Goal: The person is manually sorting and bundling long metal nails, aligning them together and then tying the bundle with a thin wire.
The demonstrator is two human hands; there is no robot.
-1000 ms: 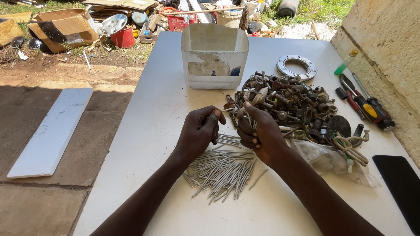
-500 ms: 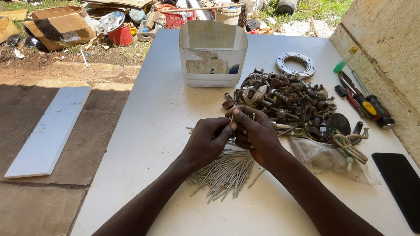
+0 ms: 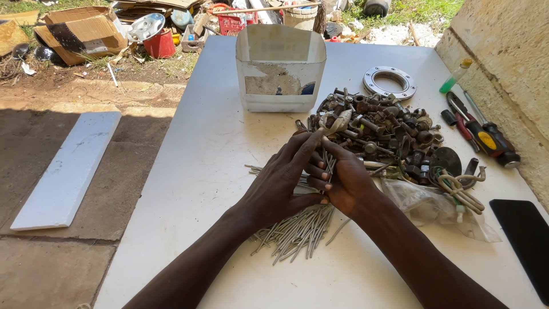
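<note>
Left hand (image 3: 280,186): fingers extended, pressed against the right hand, tips meeting over a small bunch of nails held between both.
Right hand (image 3: 346,183): fingers curled round the same bunch of thin grey nails (image 3: 329,166), which stand up between the two palms; exact grip partly hidden.
Nail pile (image 3: 297,229): loose heap of long grey nails lying flat on the white table (image 3: 194,189), directly beneath and near of both hands.
Rusty hardware heap (image 3: 383,129): bolts, nuts and fittings, just far and right of the hands.
Clear plastic bag (image 3: 429,203): crumpled, right of the right wrist, with a coil of tan cord (image 3: 460,189) on it.
Cut-open white plastic container (image 3: 280,66): far of the hands, upright.
Metal flange ring (image 3: 390,82): far right, flat on table.
Screwdrivers and pliers (image 3: 480,134): right edge, near a small green bottle (image 3: 454,77).
Black flat device (image 3: 526,237): near right corner.
White board (image 3: 66,169): on ground, left of table.
</note>
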